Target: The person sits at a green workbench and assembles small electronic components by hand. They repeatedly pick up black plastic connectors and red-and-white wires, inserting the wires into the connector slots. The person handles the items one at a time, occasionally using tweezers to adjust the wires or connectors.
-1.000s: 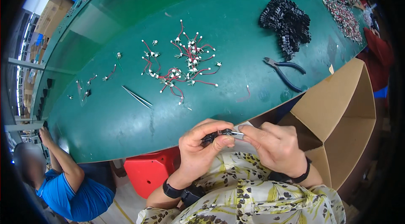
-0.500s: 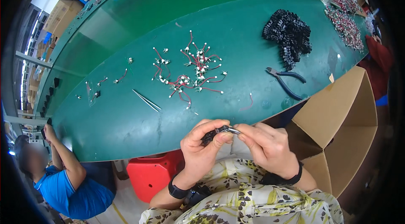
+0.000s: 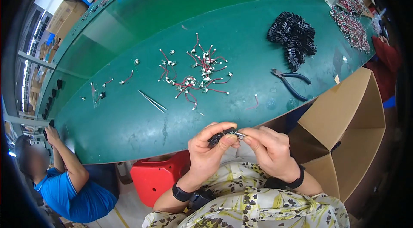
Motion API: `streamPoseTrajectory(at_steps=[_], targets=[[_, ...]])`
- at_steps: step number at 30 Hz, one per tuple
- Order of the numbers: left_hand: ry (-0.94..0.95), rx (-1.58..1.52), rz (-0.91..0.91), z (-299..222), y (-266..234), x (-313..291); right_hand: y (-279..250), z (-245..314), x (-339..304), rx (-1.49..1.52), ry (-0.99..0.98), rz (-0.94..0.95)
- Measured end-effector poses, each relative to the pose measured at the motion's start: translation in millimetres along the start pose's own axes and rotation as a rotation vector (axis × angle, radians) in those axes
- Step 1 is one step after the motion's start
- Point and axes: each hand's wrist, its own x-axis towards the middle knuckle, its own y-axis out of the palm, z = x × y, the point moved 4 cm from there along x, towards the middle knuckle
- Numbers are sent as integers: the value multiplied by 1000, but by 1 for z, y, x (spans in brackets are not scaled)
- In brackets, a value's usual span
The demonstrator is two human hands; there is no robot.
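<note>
Close to the table's front edge, my left hand (image 3: 210, 148) is closed round a small black plastic part (image 3: 216, 138). My right hand (image 3: 272, 147) faces it, thumb and forefinger pinching a thin silver metal piece (image 3: 240, 134) whose tip meets the black part. My fingers cover most of both things, so the metal piece's kind is unclear. Beyond my hands, short red wires with white connectors (image 3: 205, 71) lie in a loose heap. Metal tweezers (image 3: 152, 101) rest to the left of them, and a single red wire (image 3: 255, 102) lies nearer to me.
Dark-handled cutting pliers (image 3: 292, 82) lie at the right, below a pile of black plastic parts (image 3: 293, 39). A heap of wired pieces (image 3: 350, 26) sits at the far right. An opened cardboard box (image 3: 344, 120) stands beside the table, a red stool (image 3: 157, 178) at left. Another person (image 3: 77, 185) works farther left.
Both hands keep their grip near the same spot, with only slight finger movement. The table's things appear shifted a little in the picture as the view moves slightly.
</note>
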Motion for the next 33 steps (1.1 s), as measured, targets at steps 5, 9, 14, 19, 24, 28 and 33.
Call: streamPoseTrajectory(at_steps=[5, 9, 14, 19, 24, 28, 33], targets=[[40, 95, -24, -5, -6, -2, -16, 5, 12, 22, 35, 114], [60, 160, 10, -4, -7, -4, -17, 4, 16, 17, 46, 215], [161, 322, 48, -11, -7, 3, -17, -1, 18, -26, 39, 259], [203, 489, -9, -20, -4, 2, -11, -2, 16, -93, 47, 225], [235, 576, -23, -12, -8, 3, -4, -9, 19, -131, 65, 231], [21, 330, -59, -1, -7, 8, -4, -13, 28, -108, 105, 269], [-4, 83, -5, 0, -7, 3, -10, -4, 28, -39, 112, 418]])
